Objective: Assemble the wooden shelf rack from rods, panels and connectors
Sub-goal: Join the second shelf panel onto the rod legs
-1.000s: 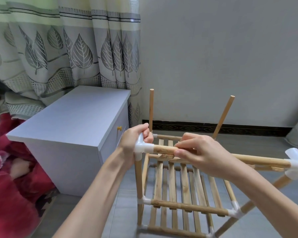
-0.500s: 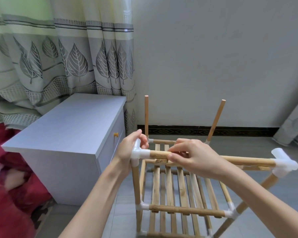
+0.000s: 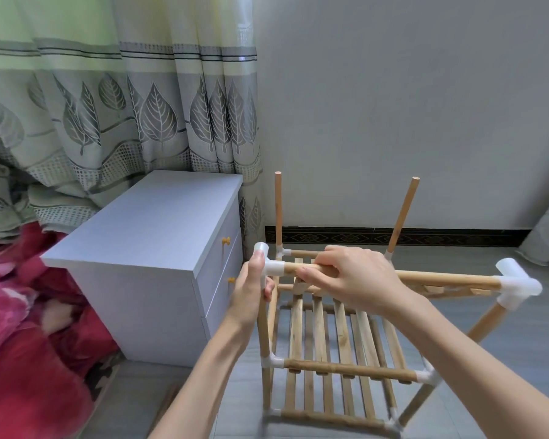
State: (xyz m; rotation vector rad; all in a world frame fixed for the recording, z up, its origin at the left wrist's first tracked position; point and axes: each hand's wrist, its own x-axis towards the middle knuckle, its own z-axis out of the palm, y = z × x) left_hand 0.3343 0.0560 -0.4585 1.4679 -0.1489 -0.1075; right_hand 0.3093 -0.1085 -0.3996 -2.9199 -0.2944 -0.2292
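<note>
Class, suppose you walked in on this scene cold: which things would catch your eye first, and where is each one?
First, the half-built wooden rack at centre, where the left hand grips the white corner connector and the right hand holds the top rod. Behind them, two bare rods stand up uncapped. At left sit a white cabinet and a leaf-patterned curtain.
</note>
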